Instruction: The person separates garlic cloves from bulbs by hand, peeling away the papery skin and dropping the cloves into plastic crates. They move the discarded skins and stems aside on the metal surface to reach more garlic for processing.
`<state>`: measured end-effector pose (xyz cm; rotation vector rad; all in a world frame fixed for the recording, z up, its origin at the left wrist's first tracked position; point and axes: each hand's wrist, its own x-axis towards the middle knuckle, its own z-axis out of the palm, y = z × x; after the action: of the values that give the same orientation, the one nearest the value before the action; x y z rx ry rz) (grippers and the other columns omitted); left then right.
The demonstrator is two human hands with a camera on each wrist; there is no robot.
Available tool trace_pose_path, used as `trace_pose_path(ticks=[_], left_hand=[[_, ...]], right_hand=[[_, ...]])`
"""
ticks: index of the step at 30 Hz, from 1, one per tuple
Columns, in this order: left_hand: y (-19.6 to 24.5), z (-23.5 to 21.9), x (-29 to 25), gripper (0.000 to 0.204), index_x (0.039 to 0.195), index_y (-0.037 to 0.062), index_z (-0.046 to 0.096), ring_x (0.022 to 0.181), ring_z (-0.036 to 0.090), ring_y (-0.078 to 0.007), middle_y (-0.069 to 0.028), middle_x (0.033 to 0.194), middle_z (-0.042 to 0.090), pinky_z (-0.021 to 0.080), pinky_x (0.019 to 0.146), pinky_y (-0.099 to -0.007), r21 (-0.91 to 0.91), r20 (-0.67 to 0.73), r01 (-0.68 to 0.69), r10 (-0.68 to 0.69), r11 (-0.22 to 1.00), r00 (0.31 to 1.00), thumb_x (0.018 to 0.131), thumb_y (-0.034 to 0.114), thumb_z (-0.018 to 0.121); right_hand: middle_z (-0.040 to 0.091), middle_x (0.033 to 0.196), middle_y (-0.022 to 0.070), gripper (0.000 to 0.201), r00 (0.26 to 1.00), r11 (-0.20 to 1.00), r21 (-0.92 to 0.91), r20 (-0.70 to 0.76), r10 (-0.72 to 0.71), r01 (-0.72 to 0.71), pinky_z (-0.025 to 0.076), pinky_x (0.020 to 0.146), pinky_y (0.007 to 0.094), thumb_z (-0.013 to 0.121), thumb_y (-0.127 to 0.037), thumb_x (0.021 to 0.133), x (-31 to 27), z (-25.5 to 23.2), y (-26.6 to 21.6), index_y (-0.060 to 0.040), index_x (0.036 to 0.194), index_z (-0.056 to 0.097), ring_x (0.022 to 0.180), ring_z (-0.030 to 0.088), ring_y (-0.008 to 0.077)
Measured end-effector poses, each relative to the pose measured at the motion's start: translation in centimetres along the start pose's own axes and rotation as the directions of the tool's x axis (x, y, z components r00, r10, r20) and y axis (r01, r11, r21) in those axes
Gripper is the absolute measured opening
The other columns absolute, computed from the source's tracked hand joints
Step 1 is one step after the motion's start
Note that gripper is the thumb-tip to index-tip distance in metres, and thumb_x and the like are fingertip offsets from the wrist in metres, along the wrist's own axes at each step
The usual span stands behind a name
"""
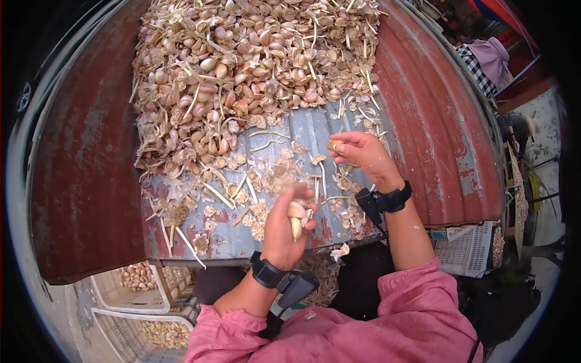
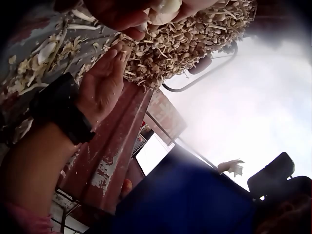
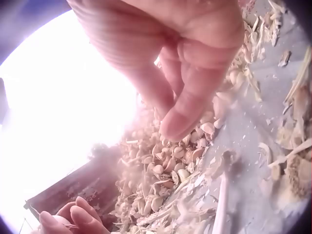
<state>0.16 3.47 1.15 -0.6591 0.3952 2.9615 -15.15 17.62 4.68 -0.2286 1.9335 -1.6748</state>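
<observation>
In the head view my left hand [image 1: 286,227] curls round several pale garlic cloves [image 1: 296,219], over the near part of the metal sheet [image 1: 230,233]. My right hand [image 1: 366,158] is up and to the right, thumb and fingertips pinching a small brownish piece of garlic [image 1: 334,145]. The right wrist view shows the right hand [image 3: 175,63] with thumb and finger meeting; what lies between them is hidden there. Pale cloves [image 2: 165,10] show in the left hand [image 2: 131,14] at the top of the left wrist view.
A large heap of garlic cloves [image 1: 242,66] covers the far part of the sheet. Dry stalks and root ends [image 1: 257,230] lie scattered nearer. Red metal panels [image 1: 439,121] flank both sides. Crates with cloves [image 1: 130,296] stand below at the left, and a white crate [image 1: 463,251] at the right.
</observation>
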Motion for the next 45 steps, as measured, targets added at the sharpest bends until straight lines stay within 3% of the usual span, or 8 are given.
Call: trace_pose_path(ticks=[5, 9, 16, 21, 25, 35, 40, 45], left_hand=[[-0.4, 1.0, -0.5, 0.032, 0.109, 0.0055, 0.048, 0.073, 0.049, -0.0120, -0.0056, 0.092, 0.053, 0.038, 0.051, -0.0227, 0.085, -0.020, 0.059, -0.058, 0.995, 0.998, 0.087, 0.029, 0.045], [-0.6, 1.0, -0.4, 0.031, 0.108, 0.0055, 0.048, 0.073, 0.049, -0.0120, -0.0057, 0.093, 0.053, 0.038, 0.051, -0.0222, 0.012, 0.059, 0.123, -0.123, 0.992, 0.991, 0.087, 0.029, 0.045], [-0.5, -0.2, 0.5, 0.024, 0.100, 0.0066, 0.050, 0.072, 0.050, -0.0136, -0.0060, 0.091, 0.054, 0.039, 0.048, -0.0218, -0.086, 0.052, 0.088, -0.083, 0.992, 0.995, 0.088, 0.026, 0.045], [-0.3, -0.5, 1.0, 0.020, 0.096, 0.0076, 0.051, 0.072, 0.052, -0.0151, -0.0067, 0.091, 0.055, 0.040, 0.046, -0.0221, -0.115, 0.000, 0.062, -0.063, 0.991, 0.998, 0.088, 0.025, 0.045], [-0.2, -0.5, 0.9, 0.020, 0.094, 0.0082, 0.052, 0.071, 0.051, -0.0144, -0.0058, 0.089, 0.055, 0.039, 0.046, -0.0219, -0.123, 0.011, 0.065, -0.064, 0.990, 0.998, 0.088, 0.026, 0.045], [-1.7, -0.4, 1.1, 0.020, 0.091, 0.0077, 0.051, 0.067, 0.052, -0.0109, -0.0038, 0.082, 0.056, 0.039, 0.045, -0.0208, -0.115, 0.049, 0.010, -0.004, 0.993, 0.999, 0.088, 0.026, 0.044], [-2.9, 0.5, 0.8, 0.022, 0.084, 0.0123, 0.053, 0.063, 0.051, -0.0083, 0.0009, 0.075, 0.054, 0.038, 0.043, -0.0211, -0.074, -0.041, -0.011, 0.008, 0.997, 0.999, 0.082, 0.034, 0.049], [-3.0, -0.2, -3.7, 0.019, 0.083, 0.0135, 0.054, 0.066, 0.053, -0.0082, 0.0017, 0.078, 0.056, 0.039, 0.045, -0.0217, -0.165, -0.002, -0.022, 0.022, 0.986, 1.000, 0.084, 0.031, 0.048]], right_hand=[[0.061, 0.091, 0.0077, 0.021, 0.998, 0.980, 0.198, 0.048, -0.041, 0.030, 0.050, 0.065, 0.0223, 0.056, -0.008, 0.082, -5.2, 2.1, -2.5, 0.0024, 0.101, 0.056, 0.079, 0.061, 0.0143], [0.061, 0.083, 0.0056, 0.021, 0.952, 0.990, -0.137, 0.305, 0.007, 0.037, 0.048, 0.057, 0.0217, 0.057, -0.008, 0.080, -6.2, 4.2, -3.3, 0.0004, 0.098, 0.060, 0.070, 0.059, 0.0100], [0.064, 0.073, 0.0106, 0.022, 0.863, 0.719, -0.678, -0.264, -0.431, 0.152, 0.048, 0.061, 0.0295, 0.060, -0.016, 0.072, 11.2, -1.8, 0.0, -0.0006, 0.087, 0.063, 0.068, 0.061, 0.0186], [0.063, 0.070, 0.0100, 0.021, 0.921, 0.480, -0.870, -0.092, -0.377, 0.110, 0.047, 0.062, 0.0283, 0.062, -0.018, 0.070, 13.4, -2.2, 1.3, -0.0010, 0.082, 0.064, 0.070, 0.061, 0.0176], [0.061, 0.078, 0.0049, 0.024, 0.990, 0.946, -0.310, -0.126, 0.057, -0.094, 0.047, 0.062, 0.0209, 0.061, -0.019, 0.077, 7.2, -1.7, 0.6, 0.0013, 0.090, 0.062, 0.073, 0.059, 0.0107], [0.054, 0.073, -0.0007, 0.022, 0.987, 0.954, -0.294, -0.129, -0.100, 0.058, 0.045, 0.058, 0.0190, 0.052, -0.012, 0.085, -5.9, 2.3, -1.9, 0.0016, 0.101, 0.058, 0.062, 0.051, 0.0056], [0.059, 0.081, 0.0058, 0.030, 0.921, 0.870, -0.322, 0.243, -0.304, 0.373, 0.046, 0.062, 0.0218, 0.061, -0.009, 0.076, -16.2, 14.8, -6.8, 0.0021, 0.104, 0.056, 0.072, 0.058, 0.0114], [0.056, 0.081, 0.0114, 0.026, 0.563, 0.680, -0.155, 0.703, -0.434, 0.716, 0.046, 0.064, 0.0243, 0.063, -0.015, 0.077, -21.8, 17.5, -9.2, 0.0050, 0.093, 0.059, 0.071, 0.057, 0.0162]])
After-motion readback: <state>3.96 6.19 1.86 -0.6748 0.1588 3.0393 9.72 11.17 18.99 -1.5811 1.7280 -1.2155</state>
